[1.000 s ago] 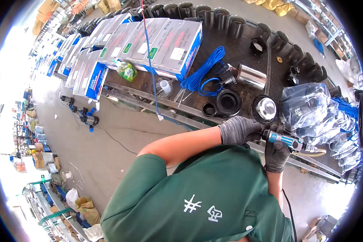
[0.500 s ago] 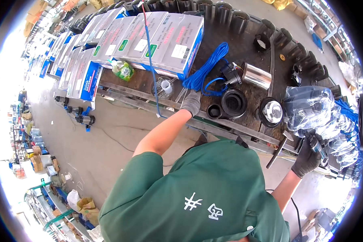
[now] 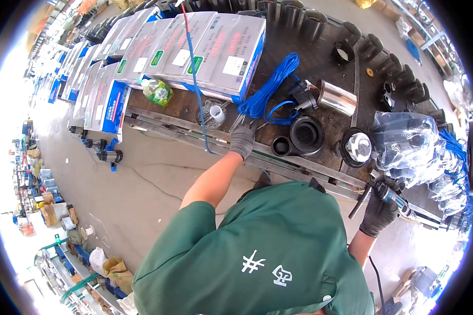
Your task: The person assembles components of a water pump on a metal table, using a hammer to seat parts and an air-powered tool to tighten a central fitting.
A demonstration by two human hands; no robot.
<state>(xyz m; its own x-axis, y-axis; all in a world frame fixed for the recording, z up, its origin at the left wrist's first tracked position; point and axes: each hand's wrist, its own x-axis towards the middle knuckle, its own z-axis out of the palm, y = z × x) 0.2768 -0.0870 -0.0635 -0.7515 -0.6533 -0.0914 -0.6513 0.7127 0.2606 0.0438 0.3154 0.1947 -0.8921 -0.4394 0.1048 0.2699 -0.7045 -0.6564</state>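
The person's right hand (image 3: 380, 211) wraps its fingers around the driver (image 3: 393, 198), near the table's (image 3: 326, 68) front edge, just beside the hammer (image 3: 359, 205). The left hand (image 3: 242, 140) is at the rods (image 3: 237, 122), which lie between the white cup (image 3: 217, 114) and the blue cable (image 3: 272, 84); whether its fingers pinch any, one cannot tell

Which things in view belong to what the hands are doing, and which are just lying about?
Likely in use:
blue-and-black handheld tool, in the right hand
thin metal rods, at the left hand

Apparently just lying about:
green packet
grey-and-blue boxes
black-and-silver assemblies on the floor
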